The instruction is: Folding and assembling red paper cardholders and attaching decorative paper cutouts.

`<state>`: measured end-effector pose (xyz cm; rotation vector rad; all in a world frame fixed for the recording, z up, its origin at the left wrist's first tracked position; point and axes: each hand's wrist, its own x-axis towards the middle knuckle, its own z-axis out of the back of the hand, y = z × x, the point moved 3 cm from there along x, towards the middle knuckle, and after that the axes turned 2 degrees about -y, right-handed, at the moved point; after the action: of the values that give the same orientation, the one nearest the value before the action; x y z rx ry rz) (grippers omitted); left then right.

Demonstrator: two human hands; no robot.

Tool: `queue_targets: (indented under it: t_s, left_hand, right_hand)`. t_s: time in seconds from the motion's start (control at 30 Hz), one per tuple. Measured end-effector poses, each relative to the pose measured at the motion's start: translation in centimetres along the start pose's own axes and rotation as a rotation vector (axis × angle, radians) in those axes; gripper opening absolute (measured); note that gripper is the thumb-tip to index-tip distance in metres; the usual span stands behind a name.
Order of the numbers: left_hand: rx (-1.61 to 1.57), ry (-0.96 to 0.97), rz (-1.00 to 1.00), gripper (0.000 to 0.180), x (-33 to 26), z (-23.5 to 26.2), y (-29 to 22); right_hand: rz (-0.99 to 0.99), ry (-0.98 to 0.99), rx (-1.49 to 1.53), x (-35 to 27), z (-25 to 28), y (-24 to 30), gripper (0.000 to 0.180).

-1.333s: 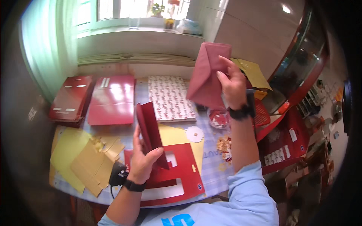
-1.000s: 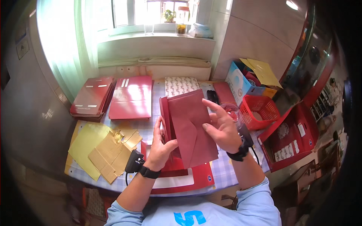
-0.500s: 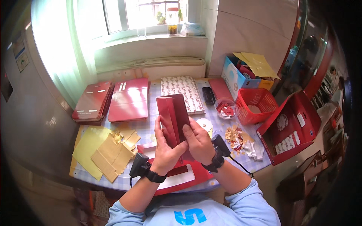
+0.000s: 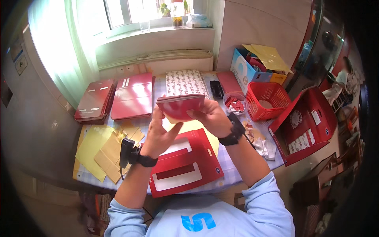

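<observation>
Between my two hands, above the middle of the table, is a folded dark-red card piece [image 4: 179, 107], its layered edge turned upward. My left hand [image 4: 160, 134] grips its left side with the thumb in front. At the right side my right hand [image 4: 213, 118] pinches it, thumb across the front face. Below them a flat red cardboard sheet [image 4: 209, 168] with two white-framed cutouts lies near the table's front edge. Part of a yellow sheet [image 4: 213, 140] shows behind it.
Stacked red cardboard [image 4: 132, 96] stands at the back left. Yellow sheets [image 4: 92, 148] and torn tan card [image 4: 108, 158] lie at left. On the right are a red basket [image 4: 263, 114], a bowl of scraps [image 4: 235, 104], a blue box [image 4: 241, 71] and an open red box [image 4: 300, 130].
The card piece has tipped from standing lengthwise to a short, wide face with its edge up. Both hands rose, uncovering more of the red sheet below. The view shifted slightly.
</observation>
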<state>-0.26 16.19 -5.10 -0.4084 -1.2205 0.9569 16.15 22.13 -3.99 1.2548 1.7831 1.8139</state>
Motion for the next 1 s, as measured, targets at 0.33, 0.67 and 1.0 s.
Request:
queue_targets:
  t_s: [0.33,0.67,1.0]
  left_hand:
    - [-0.212,-0.123,0.303,0.046,-2.1,-2.9,6.1]
    - [-0.561,-0.141,0.304,0.041,-1.9,-1.2,-0.2]
    - [-0.266,-0.117,0.258,0.071,-9.0,-1.8,-4.4]
  right_hand:
    - [-0.02,-0.086,0.111,0.5,-0.4,-8.6,0.031]
    - [-0.227,-0.037,0.154,-1.5,-2.0,-0.6,0.032]
    - [-0.409,-0.223,0.47,-10.0,-7.0,-2.6,0.036]
